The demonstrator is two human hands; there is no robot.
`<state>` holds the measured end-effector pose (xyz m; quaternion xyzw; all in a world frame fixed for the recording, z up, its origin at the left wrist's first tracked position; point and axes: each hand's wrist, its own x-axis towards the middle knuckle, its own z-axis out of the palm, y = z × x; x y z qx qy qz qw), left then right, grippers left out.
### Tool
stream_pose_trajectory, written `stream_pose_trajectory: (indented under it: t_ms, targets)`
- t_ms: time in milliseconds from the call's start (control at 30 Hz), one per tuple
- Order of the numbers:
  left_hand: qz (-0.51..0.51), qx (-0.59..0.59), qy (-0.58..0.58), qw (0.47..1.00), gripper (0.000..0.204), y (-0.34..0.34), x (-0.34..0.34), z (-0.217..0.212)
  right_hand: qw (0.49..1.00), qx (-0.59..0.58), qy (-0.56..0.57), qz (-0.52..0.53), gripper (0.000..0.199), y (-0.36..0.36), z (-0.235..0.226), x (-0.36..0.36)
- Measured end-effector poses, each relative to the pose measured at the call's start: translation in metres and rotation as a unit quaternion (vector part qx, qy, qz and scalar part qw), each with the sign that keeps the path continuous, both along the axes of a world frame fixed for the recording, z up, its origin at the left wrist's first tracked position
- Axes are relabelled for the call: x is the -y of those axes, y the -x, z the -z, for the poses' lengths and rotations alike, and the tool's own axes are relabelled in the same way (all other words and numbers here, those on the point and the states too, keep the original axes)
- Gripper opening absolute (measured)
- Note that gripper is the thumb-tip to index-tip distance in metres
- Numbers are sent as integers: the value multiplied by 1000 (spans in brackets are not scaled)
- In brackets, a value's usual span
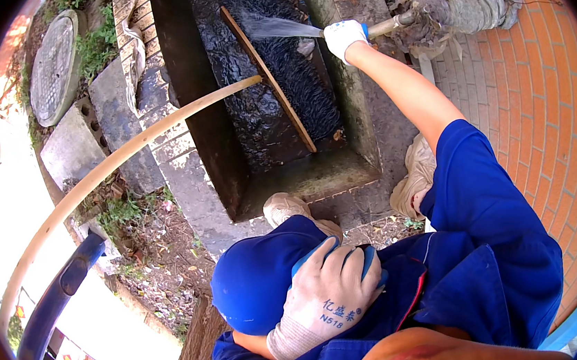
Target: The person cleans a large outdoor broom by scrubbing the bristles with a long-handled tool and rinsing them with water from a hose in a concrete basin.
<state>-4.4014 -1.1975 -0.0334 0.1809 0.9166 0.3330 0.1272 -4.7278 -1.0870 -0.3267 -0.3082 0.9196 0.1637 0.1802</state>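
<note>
In my gloved right hand (344, 38) is the outlet end of a tap (390, 25), with the fingers closed around it. A jet of water (281, 26) sprays leftward from there into a concrete trough (361, 114). Inside the trough lies the wooden board head of a push broom (269, 78), beside a dark, bristle-like wet mass (297, 85). Its curved wooden handle (123, 153) reaches out over the left wall. My gloved left hand (334, 292) rests against my blue-clad leg, fingers curled. Their tips are hidden, so anything inside cannot be seen.
A wrapped standpipe (467, 17) carries the tap at the right, over brick paving (544, 93). My shoes stand close to the trough's near end. Left of it are concrete blocks (73, 146), a round cover (55, 67) and a dark blue bar (60, 296).
</note>
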Motion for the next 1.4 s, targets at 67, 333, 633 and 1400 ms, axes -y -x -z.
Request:
stream_pose_trajectory:
  t_ms: [67, 333, 633, 1400]
  targets:
    - [-2, -2, 5, 1000, 41, 0, 0, -1, 1000, 1, 8, 12, 22, 1, -3, 3]
    - [-8, 3, 15, 1000, 42, 1, -1, -3, 999, -12, 27, 13, 22, 8, 0, 5]
    - [-7, 11, 24, 1000, 44, -2, 3, -4, 999, -28, 41, 14, 22, 14, -1, 9]
    - [-16, 28, 40, 999, 43, -7, 1, -8, 999, -8, -39, 15, 20, 16, 6, 12]
